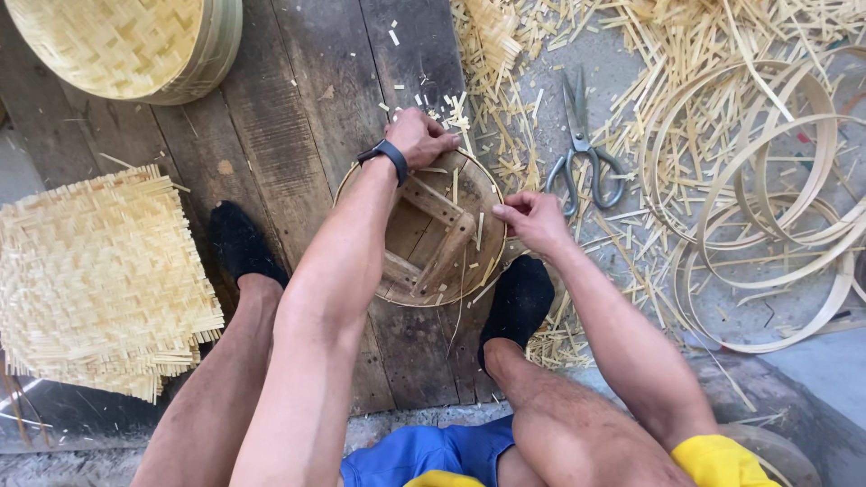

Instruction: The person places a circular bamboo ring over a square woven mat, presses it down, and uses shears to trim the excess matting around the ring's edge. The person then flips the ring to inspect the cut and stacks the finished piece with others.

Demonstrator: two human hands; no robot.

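Observation:
A round bamboo ring frame (pixel 487 271) with wooden cross slats inside lies on the dark wooden boards between my feet. My left hand (pixel 417 137), with a black band on the wrist, grips the ring's far rim. My right hand (pixel 532 219) pinches the ring's right rim with thumb and fingers closed on it. Thin bamboo slivers lie inside the ring.
Grey scissors (pixel 582 149) lie just beyond my right hand among bamboo offcuts. Loose bamboo hoops (pixel 767 207) are piled at right. A stack of woven bamboo mats (pixel 95 280) sits at left, a round woven basket (pixel 126 45) at top left.

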